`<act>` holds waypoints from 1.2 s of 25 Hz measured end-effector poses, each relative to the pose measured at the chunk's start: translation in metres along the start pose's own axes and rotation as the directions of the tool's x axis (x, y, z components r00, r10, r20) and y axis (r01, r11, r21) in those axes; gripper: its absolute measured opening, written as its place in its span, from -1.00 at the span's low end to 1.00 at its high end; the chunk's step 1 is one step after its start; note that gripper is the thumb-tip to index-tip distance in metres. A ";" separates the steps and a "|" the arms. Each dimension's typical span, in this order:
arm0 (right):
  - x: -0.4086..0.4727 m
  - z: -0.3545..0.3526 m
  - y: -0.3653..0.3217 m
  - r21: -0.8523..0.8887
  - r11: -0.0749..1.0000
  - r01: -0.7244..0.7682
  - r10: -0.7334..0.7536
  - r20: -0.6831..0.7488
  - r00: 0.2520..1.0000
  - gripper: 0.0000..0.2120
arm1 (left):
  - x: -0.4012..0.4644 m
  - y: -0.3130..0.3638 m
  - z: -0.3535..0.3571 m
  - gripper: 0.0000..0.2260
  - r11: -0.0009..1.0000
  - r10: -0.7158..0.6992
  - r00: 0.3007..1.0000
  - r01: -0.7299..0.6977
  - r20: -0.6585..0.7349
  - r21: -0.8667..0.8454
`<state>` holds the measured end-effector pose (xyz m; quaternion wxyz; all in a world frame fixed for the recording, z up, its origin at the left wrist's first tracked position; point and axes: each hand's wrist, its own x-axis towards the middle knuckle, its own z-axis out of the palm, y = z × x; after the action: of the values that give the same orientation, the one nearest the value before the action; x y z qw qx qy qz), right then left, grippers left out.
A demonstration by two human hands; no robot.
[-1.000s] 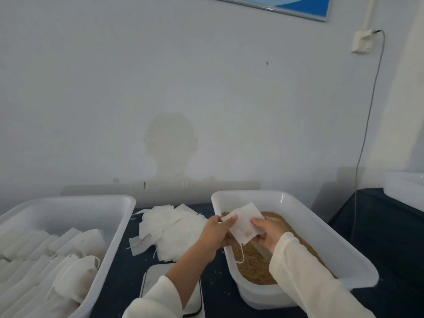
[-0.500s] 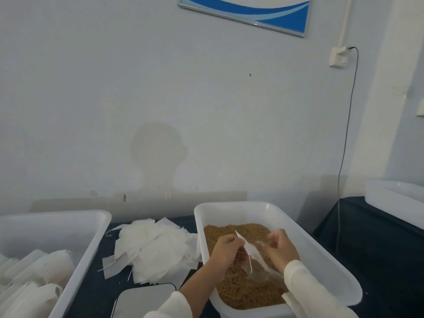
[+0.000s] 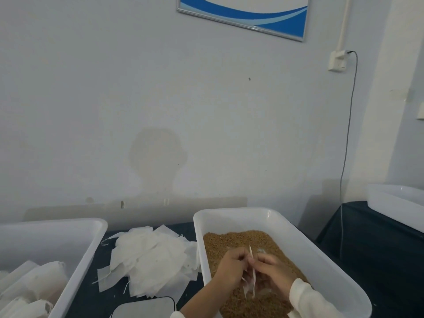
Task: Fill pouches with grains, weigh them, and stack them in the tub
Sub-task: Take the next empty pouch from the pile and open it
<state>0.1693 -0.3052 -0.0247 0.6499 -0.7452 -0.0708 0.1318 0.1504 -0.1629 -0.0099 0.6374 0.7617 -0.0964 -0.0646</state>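
Meanwhile both hands pinch a pouch over grains; dark tabletop, pale wall

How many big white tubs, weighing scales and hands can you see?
White plastic tubs: 3, the left tub of filled pouches, the grain tub, the far-right tub
Flat white weighing scale: 1
Hands: 2, left hand, right hand
Total: 6

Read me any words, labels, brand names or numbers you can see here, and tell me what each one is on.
None can be read.
Framed sign on the wall: only blue and white curved bands show; its upper part is cut off.
Scale at the bottom edge: no display or digits in view.
Tub of grains, tub of filled pouches, empty pouches: no print visible.
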 end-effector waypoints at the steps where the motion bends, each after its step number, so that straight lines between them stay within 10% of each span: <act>1: 0.001 -0.001 0.000 0.016 1.000 -0.005 0.005 0.001 1.000 -0.74 | 0.000 0.000 -0.001 -0.66 1.000 0.008 1.000 -0.008 0.005 -0.005; 22: 0.004 -0.012 0.002 0.129 0.975 -0.178 0.208 -0.274 0.939 -0.51 | -0.004 -0.006 0.014 -0.88 0.772 0.286 0.958 -0.236 0.009 0.591; 24: 0.003 -0.012 0.000 0.104 0.979 -0.173 0.195 -0.272 0.942 -0.49 | -0.002 -0.009 0.017 -0.68 0.724 0.269 0.962 -0.229 0.040 0.651; 28: 0.003 -0.026 -0.001 -0.245 0.930 -0.274 0.161 -0.397 0.904 -0.69 | 0.001 -0.013 0.015 -0.77 0.670 0.387 0.922 -0.266 -0.021 0.693; 30: 0.001 -0.042 -0.001 -0.676 0.668 -0.312 0.023 -0.400 0.916 -0.88 | 0.002 -0.015 0.013 -0.80 0.666 0.476 0.875 -0.294 -0.088 0.686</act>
<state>0.1823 -0.3450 -0.0190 0.2866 -0.9552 0.0725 0.0151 0.1506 -0.1734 -0.0273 0.3366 0.8982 -0.1885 0.2108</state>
